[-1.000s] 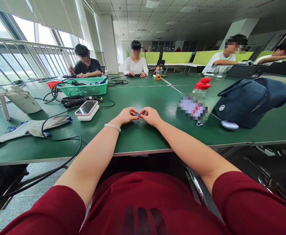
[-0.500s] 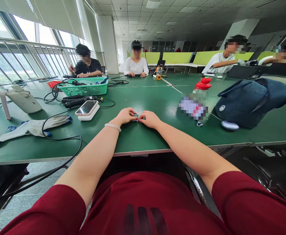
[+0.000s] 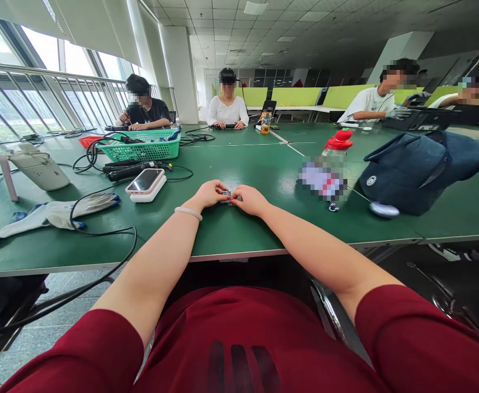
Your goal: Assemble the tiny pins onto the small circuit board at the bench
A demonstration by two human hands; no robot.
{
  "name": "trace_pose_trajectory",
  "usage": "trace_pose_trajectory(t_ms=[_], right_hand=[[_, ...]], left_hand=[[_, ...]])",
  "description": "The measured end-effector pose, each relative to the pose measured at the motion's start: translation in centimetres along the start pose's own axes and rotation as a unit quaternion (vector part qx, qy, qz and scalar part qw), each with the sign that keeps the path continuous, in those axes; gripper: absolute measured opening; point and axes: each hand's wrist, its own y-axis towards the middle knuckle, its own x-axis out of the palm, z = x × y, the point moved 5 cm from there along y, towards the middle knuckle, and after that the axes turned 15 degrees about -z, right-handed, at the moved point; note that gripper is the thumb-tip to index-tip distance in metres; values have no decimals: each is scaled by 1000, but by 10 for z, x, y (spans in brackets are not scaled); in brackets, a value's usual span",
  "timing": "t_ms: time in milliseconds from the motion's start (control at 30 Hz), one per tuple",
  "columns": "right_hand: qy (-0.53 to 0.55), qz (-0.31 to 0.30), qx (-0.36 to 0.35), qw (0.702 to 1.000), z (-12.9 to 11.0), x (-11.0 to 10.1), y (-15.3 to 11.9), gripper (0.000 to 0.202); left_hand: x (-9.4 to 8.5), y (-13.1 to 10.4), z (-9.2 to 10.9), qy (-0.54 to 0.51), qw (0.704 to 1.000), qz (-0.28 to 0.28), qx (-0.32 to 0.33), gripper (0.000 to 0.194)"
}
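Between my two hands, just above or on the green table (image 3: 247, 234), is a small grey-and-dark patterned piece (image 3: 226, 193), too small to name. My left hand (image 3: 210, 193) is closed, with thumb and fingertips pinching the piece from its left side. From the other side my right hand (image 3: 249, 200) curls in, its thumb and fingertips pressed together at the piece's right edge. A light band circles my left wrist. The fingertips cover much of the piece, so its full shape is hidden.
Left of my hands lie a phone on a white box (image 3: 147, 185), a work glove (image 3: 71, 212), black cables and a green basket (image 3: 149, 144). To the right are a red-lidded bottle (image 3: 339, 141), a blue bag (image 3: 411, 169) and a white oval object (image 3: 384, 210). Several people sit around the table.
My right fingertips have shifted very slightly at the small piece; both arms stay in place. At the far right, a co-worker's gloved hands have moved around a dark case.
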Motion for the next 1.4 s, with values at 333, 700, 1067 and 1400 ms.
trace_pose_trajectory(t_ms=[333, 700, 1067, 1400], right_hand=[[-30, 96, 49, 994, -5, -17, -10, 18], [-133, 127, 19, 983, -15, -20, -13, 27], [-80, 154, 6, 985, -15, -25, -16, 35], [0, 15, 15, 1000, -8, -9, -8, 27]], left_hand=[[1, -4, 8, -59, 998, 16, 8, 35], [4, -3, 6, -171, 985, 0, 33, 43], [6, -9, 11, -288, 957, -33, -1, 41], [-1, -6, -1, -232, 972, 36, -30, 38]])
